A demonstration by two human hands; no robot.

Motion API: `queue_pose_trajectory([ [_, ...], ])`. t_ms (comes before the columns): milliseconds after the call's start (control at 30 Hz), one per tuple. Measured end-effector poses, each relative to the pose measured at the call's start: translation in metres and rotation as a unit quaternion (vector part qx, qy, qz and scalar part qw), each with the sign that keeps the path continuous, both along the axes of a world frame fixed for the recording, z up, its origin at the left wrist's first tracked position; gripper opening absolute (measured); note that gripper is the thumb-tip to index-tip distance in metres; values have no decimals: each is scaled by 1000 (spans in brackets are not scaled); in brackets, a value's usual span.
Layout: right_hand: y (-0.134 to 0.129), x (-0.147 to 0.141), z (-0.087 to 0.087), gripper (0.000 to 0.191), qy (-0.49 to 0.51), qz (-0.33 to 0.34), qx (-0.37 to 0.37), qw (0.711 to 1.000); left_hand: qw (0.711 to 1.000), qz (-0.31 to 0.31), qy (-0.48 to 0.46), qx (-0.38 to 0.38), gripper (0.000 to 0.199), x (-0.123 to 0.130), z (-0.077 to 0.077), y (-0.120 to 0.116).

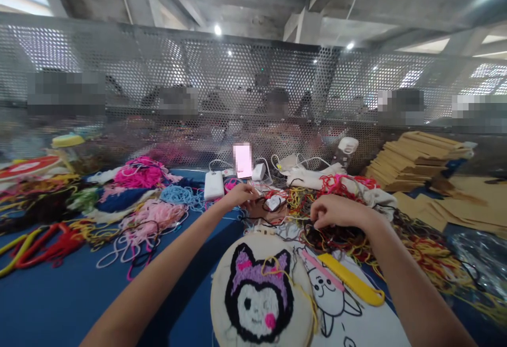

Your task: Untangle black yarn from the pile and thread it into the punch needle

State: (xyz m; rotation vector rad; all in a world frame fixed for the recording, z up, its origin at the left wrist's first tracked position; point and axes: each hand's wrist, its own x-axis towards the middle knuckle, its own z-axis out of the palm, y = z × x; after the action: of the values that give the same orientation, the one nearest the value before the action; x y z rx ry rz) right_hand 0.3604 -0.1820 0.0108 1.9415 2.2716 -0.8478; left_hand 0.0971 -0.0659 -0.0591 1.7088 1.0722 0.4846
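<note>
Two sets of bent fingers; whether the left hand (242, 196) or right hand (327, 210) pinches any yarn (299, 202), I cannot tell; forearms slant inward; at six o'clock the embroidered hoop (261, 294) lies face-up, probably for easy reach; at its two o'clock, a yellow cutter (350, 279) perhaps weights the drawing (332, 299)

- Before me a round embroidery hoop (216, 294) lies face up on the blue counter (59, 305), pale cloth stretched in it, its screw at the far edge.
- The stitched character (259, 297) on it has a thick black outline, purple head, white face and pink spot.
- A yellow strand (314, 310) loops loosely over the purple and trails right.
- Red, yellow and dark yarn (348, 240) lies tangled by my right grip (319, 217).
</note>
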Motion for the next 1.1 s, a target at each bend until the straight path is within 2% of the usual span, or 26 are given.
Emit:
queue_pose_trajectory([
  [133,7,-11,-13,17,-31,-5,21,999,1000,-9,-3,-4,17,1,-4,1],
  [233,9,-12,-18,11,-38,1,19,999,1000,-15,-6,-7,19,1,-7,2],
  [300,10,-12,-19,6,-27,12,26,999,1000,-18,-8,-9,21,2,-8,2],
  [533,6,-11,-12,12,7,48,39,998,999,-34,-13,-20,29,5,-8,-2],
  [700,10,-13,-24,18,-10,37,21,999,999,-45,-16,-21,28,6,-10,-3],
  [800,13,-15,-28,13,-5,38,41,998,999,-46,-17,-17,25,8,-10,-3],
  [900,12,-19,-20,13,21,59,81,995,998,-54,-25,-20,21,10,-4,-7],
  [1000,6,-26,-7,14,54,80,139,986,992,-109,-48,-38,23,16,8,-19],
  [1100,-1,-33,5,14,109,101,228,962,963,-218,-135,-78,35,25,22,-39],
])
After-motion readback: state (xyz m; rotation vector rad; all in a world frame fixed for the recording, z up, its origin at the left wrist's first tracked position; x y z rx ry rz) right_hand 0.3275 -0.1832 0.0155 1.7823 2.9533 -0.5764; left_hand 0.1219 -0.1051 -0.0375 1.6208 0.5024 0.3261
